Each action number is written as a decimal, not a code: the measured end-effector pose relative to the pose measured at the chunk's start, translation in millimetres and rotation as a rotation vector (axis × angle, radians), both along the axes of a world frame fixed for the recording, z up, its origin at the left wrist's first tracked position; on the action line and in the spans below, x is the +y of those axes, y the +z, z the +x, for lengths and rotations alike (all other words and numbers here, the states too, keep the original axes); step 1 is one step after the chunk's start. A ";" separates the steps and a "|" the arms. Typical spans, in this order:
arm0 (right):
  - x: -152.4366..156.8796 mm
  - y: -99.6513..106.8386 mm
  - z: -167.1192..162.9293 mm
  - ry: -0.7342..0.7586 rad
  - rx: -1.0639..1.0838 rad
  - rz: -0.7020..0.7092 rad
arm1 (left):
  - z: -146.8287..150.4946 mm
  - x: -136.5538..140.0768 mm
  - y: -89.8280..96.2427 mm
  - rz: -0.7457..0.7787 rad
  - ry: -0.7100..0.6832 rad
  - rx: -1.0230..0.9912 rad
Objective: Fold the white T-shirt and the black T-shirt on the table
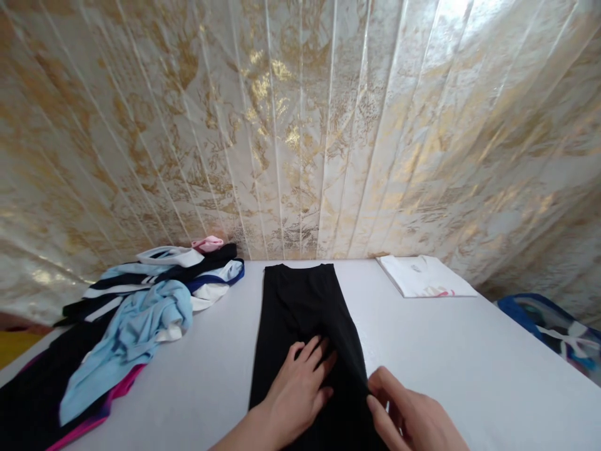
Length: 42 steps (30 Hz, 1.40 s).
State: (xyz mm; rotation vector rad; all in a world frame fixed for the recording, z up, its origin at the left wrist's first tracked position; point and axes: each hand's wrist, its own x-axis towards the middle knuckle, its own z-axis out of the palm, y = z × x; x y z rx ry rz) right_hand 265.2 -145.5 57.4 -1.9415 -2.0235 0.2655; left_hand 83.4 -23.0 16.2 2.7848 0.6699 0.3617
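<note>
A long black garment [300, 300] lies flat down the middle of the white table [446, 363], its far end near the wall. My left hand [298, 391] rests palm down on the near part of the garment, fingers spread. My right hand [408, 416] pinches the garment's right edge between thumb and forefinger.
A heap of loose clothes [136, 313] in light blue, black, white and pink covers the table's left side. A folded white shirt [425, 275] lies at the back right. A blue bag [554, 329] sits beyond the right edge. A gold-patterned curtain [300, 125] hangs behind.
</note>
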 end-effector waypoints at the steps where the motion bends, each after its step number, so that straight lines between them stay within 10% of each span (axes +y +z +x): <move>1: 4.0 -0.6 -6.8 0.012 -0.037 -0.047 | -0.5 -1.0 -1.8 0.013 -0.012 0.001; 6: 22.9 -1.2 -14.1 0.053 -0.110 -0.296 | -0.9 -4.2 -0.4 -0.009 -0.096 0.014; 14: 72.2 18.4 26.4 0.048 0.117 -0.127 | -1.7 -4.2 5.5 0.051 -0.169 0.049; 28: 188.3 -7.8 -33.9 0.208 0.117 -0.036 | 15.1 -2.0 -58.2 0.473 -0.206 -0.226; 42: 190.5 -8.4 -15.9 0.223 0.764 -0.038 | 12.0 -7.9 -34.7 0.178 -0.293 -0.120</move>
